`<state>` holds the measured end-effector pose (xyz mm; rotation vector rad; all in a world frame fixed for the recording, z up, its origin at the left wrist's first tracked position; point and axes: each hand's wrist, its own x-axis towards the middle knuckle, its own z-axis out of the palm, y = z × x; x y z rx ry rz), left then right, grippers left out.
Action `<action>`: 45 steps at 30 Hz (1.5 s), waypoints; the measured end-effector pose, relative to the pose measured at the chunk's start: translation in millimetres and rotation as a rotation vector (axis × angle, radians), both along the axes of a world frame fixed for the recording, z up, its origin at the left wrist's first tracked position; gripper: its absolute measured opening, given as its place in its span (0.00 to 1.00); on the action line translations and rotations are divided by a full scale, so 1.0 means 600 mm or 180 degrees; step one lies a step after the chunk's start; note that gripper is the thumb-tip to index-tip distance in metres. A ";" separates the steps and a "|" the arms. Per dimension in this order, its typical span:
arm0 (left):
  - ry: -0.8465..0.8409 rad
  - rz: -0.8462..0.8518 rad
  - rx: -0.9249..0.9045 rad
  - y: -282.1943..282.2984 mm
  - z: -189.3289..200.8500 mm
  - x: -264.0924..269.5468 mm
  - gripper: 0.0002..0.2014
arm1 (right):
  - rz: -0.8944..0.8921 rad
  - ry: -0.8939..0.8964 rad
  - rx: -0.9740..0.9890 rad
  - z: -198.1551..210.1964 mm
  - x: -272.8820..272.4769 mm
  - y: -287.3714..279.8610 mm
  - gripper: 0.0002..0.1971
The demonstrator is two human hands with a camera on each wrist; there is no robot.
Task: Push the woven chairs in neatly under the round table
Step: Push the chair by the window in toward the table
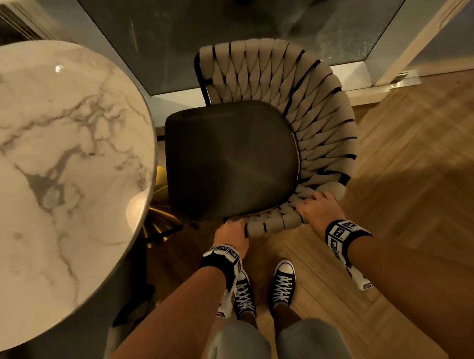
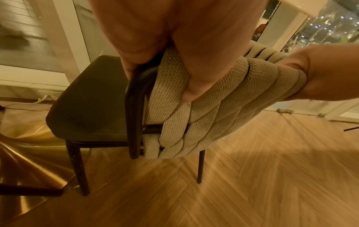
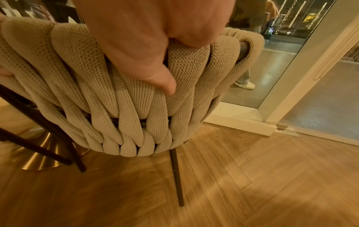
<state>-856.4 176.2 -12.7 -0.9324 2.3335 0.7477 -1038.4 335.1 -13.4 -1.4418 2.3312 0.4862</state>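
Note:
A woven chair with a beige braided back and a dark seat cushion stands just right of the round marble table; the seat's left edge sits by the table rim. My left hand grips the near end of the woven back at its black frame, thumb on the outer weave. My right hand grips the top rail of the back a little further right, fingers curled over the weave, thumb on the outside.
The table's gold pedestal base spreads on the floor left of the chair legs. A glass door with a white sill lies behind the chair. Herringbone wood floor opens to the right. My feet stand right behind the chair.

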 end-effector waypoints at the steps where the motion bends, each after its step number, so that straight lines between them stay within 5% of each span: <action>1: 0.0031 0.0009 0.0002 -0.002 -0.001 -0.001 0.14 | 0.0007 0.0024 0.0030 0.001 -0.002 -0.002 0.15; 17: 0.0369 0.0050 0.0001 0.007 -0.004 -0.080 0.12 | -0.0024 0.0262 0.0032 0.019 -0.078 -0.007 0.14; 45: 0.0092 0.0085 -0.0034 0.027 0.005 -0.007 0.11 | -0.0101 -0.0040 0.0120 0.016 -0.008 0.021 0.14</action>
